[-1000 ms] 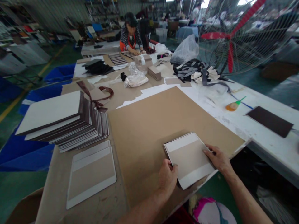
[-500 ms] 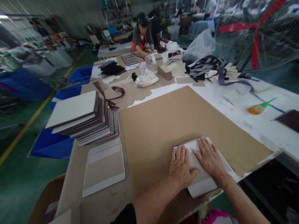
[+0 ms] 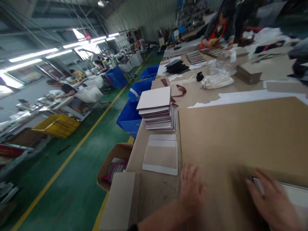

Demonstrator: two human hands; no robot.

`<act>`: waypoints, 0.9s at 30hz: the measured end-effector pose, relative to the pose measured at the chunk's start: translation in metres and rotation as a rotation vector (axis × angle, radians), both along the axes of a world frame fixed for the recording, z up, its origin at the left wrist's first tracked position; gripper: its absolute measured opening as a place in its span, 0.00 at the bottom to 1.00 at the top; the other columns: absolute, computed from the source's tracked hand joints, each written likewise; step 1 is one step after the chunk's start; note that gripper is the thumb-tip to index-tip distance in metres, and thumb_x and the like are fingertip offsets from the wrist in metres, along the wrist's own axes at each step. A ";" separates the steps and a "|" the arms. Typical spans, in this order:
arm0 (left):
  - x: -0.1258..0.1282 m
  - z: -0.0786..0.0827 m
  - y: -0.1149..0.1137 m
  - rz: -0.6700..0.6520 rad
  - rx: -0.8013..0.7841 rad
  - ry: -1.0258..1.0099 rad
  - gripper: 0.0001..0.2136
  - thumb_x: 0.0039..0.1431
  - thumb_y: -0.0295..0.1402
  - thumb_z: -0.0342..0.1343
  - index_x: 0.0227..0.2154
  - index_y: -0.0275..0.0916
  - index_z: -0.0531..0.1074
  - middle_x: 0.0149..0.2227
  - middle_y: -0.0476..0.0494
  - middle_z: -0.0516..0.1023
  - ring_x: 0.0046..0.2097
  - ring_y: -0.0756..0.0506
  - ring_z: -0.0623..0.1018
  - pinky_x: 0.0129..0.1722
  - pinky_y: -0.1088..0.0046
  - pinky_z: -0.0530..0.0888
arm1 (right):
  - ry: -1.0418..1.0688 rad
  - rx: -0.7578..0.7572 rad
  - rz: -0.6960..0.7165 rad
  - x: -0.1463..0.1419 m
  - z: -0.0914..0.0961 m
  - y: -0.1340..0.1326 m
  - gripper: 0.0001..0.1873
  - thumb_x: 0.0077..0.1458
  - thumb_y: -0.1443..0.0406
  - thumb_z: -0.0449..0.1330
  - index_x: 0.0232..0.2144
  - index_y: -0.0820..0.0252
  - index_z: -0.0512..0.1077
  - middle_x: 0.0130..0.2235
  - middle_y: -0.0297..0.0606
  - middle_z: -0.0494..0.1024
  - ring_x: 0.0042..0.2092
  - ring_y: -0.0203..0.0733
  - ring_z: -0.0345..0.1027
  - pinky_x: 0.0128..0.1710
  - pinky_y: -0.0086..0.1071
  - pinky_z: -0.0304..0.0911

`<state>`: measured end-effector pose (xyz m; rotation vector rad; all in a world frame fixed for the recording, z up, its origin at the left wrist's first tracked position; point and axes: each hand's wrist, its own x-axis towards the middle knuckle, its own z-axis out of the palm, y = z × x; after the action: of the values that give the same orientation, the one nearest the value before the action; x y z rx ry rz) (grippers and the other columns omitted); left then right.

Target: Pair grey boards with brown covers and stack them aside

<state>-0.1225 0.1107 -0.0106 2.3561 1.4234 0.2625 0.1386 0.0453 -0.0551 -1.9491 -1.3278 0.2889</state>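
My left hand (image 3: 191, 189), slightly blurred, reaches over the left edge of the brown board (image 3: 228, 134) with its fingers stretched out and nothing in it. Just beyond its fingertips lies a flat beige panel with whitish borders (image 3: 160, 157). At the lower right my right hand (image 3: 274, 199) rests at the corner of a pale flat panel (image 3: 297, 194), thumb apart from the fingers; motion smears it. The right picture edge cuts that panel off. Behind the beige panel stands a tall stack of pale panels with dark edges (image 3: 157, 110).
A beige block-like stack (image 3: 120, 199) stands at the near left table corner, beside a cardboard box (image 3: 102, 173) on the floor. Blue bins (image 3: 130, 118) line the table's left side. Across the table a co-worker in an orange apron (image 3: 218, 32) handles striped pieces.
The view has swung left. My left hand has come off the pale panel and moved left to the board's edge. My right hand has shifted to the panel's corner.
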 end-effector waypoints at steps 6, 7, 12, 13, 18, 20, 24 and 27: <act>-0.145 -0.019 0.080 0.525 0.081 0.215 0.28 0.61 0.33 0.46 0.62 0.26 0.53 0.67 0.24 0.48 0.68 0.33 0.47 0.63 0.46 0.51 | 0.284 -0.113 0.472 -0.200 0.005 0.097 0.26 0.58 0.58 0.49 0.56 0.62 0.63 0.55 0.46 0.69 0.54 0.51 0.65 0.54 0.45 0.64; -0.158 -0.023 0.088 0.553 0.064 0.222 0.28 0.61 0.34 0.47 0.61 0.25 0.53 0.66 0.21 0.49 0.67 0.31 0.49 0.62 0.45 0.52 | 0.281 -0.115 0.459 -0.221 0.002 0.107 0.27 0.56 0.60 0.50 0.56 0.65 0.63 0.56 0.49 0.67 0.56 0.53 0.62 0.55 0.47 0.61; -0.185 -0.038 0.102 0.568 -0.010 0.203 0.30 0.61 0.37 0.47 0.61 0.19 0.53 0.65 0.19 0.50 0.67 0.32 0.49 0.64 0.56 0.51 | 0.276 -0.127 0.285 -0.264 -0.009 0.131 0.29 0.50 0.63 0.55 0.54 0.70 0.64 0.54 0.58 0.66 0.59 0.64 0.54 0.60 0.57 0.45; -0.185 -0.039 0.102 0.565 -0.017 0.192 0.31 0.61 0.37 0.46 0.61 0.19 0.52 0.66 0.20 0.49 0.68 0.33 0.48 0.65 0.57 0.50 | 0.290 -0.129 0.249 -0.265 -0.010 0.133 0.29 0.50 0.62 0.55 0.54 0.70 0.64 0.53 0.58 0.67 0.58 0.64 0.55 0.60 0.57 0.45; -0.183 -0.037 0.100 0.594 -0.055 0.138 0.31 0.62 0.39 0.44 0.62 0.21 0.51 0.67 0.21 0.46 0.68 0.33 0.44 0.65 0.54 0.49 | 0.449 -0.133 0.077 -0.261 -0.007 0.137 0.26 0.56 0.57 0.57 0.52 0.68 0.64 0.49 0.53 0.69 0.52 0.57 0.62 0.55 0.54 0.55; -0.184 -0.036 0.101 0.605 -0.073 0.117 0.31 0.62 0.41 0.44 0.62 0.23 0.50 0.67 0.22 0.47 0.68 0.33 0.45 0.64 0.53 0.50 | 0.562 -0.135 0.033 -0.262 -0.004 0.141 0.26 0.57 0.55 0.59 0.52 0.66 0.64 0.45 0.48 0.71 0.46 0.51 0.67 0.49 0.48 0.63; -0.184 -0.025 0.102 0.654 -0.110 0.081 0.32 0.63 0.44 0.43 0.61 0.21 0.51 0.66 0.17 0.47 0.68 0.30 0.46 0.63 0.48 0.52 | 0.819 -0.145 0.093 -0.274 0.008 0.147 0.24 0.57 0.51 0.59 0.46 0.67 0.69 0.35 0.43 0.76 0.33 0.44 0.72 0.34 0.37 0.70; -0.173 0.001 0.093 0.664 -0.083 0.050 0.34 0.63 0.46 0.43 0.63 0.26 0.47 0.67 0.20 0.43 0.68 0.31 0.43 0.63 0.47 0.51 | 0.910 -0.093 0.186 -0.285 0.025 0.141 0.24 0.57 0.49 0.58 0.41 0.66 0.73 0.29 0.41 0.77 0.30 0.46 0.72 0.28 0.36 0.70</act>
<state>-0.2951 0.2038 -0.0094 1.7637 2.1576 0.3072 -0.1465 0.1866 -0.0298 -1.4419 -0.8696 1.1797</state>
